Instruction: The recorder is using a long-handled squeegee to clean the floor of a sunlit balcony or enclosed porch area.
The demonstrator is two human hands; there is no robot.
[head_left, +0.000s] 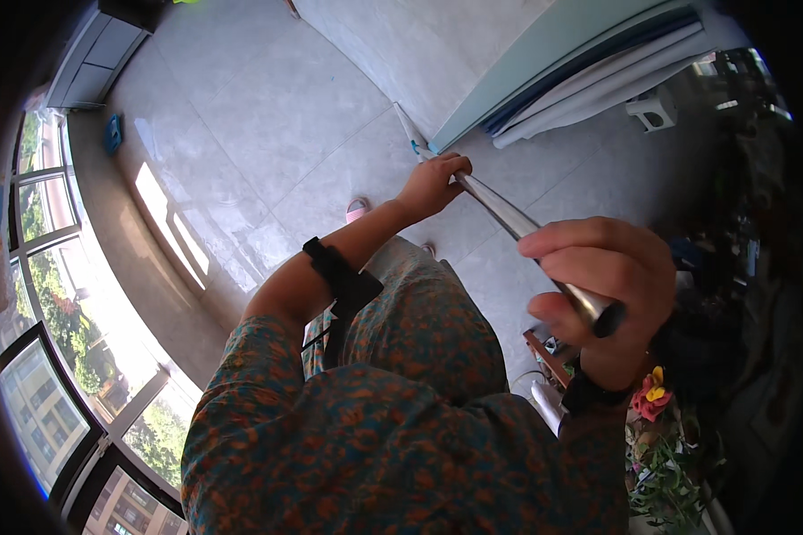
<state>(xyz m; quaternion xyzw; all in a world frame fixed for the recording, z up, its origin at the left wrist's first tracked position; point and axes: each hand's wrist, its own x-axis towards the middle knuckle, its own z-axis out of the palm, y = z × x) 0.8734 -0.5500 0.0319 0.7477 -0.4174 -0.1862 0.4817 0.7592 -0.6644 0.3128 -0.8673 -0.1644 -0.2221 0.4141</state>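
A flat mop with a silver metal pole slants from the floor up toward me. Its narrow pale head with a blue joint touches or nearly touches the floor at the wall's corner. My left hand is closed round the lower part of the pole, thumb and fingers wrapped over it. Higher up, close to the camera, my right hand grips the pole near its open top end, the fingers curled over it and the thumb beneath. Black straps sit on both forearms.
Grey floor tiles spread ahead, with a pink slipper on my foot. White and dark blue cloth hangs beside a pale frame. A white stool, flowers and clutter stand right. Windows and a blue object line the left.
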